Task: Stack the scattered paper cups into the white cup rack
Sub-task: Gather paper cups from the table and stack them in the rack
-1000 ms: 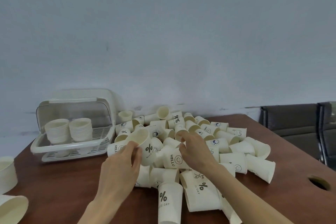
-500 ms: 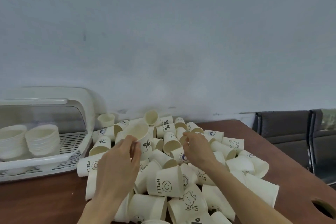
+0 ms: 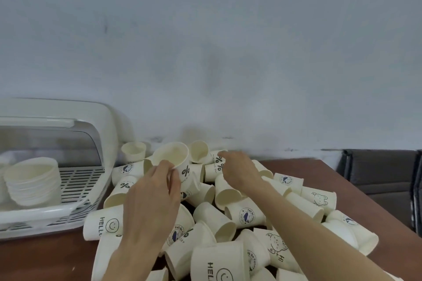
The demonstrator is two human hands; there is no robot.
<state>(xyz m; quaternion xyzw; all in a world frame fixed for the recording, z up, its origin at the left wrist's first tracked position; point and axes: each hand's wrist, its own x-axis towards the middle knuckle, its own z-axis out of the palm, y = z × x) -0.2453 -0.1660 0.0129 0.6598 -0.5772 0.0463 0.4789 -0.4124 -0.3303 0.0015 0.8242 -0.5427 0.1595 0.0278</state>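
The left hand [image 3: 151,198] pinches the near rim of a paper cup [image 3: 175,164] between thumb and fingertips, holding it upright with its open mouth facing up and a percent sign on its side. That cup sits above the far part of the pile, just right of the rack. The right hand [image 3: 238,170] reaches over the pile to its far side, fingers curled down onto a cup lying on its side [image 3: 214,167] with percent signs printed on it; whether the fingers grip it or only touch it cannot be told, as the back of the hand hides them.

Under both forearms lies the pile of cups [image 3: 217,219], cream paper cups tumbled on their sides, some printed with a smiley and "HELLO", some with a bear, some with a round blue badge. They cover the brown table [image 3: 356,191] from the wall to the near edge.

At the left stands the white cup rack [image 3: 86,191], its clear lid raised, with a slatted floor. Inside it, a stack of nested cups [image 3: 33,180] stands mouth up. The nearest loose cups touch the rack's right wall. A grey wall [image 3: 205,52] is behind, and dark chairs [image 3: 383,173] stand at the far right
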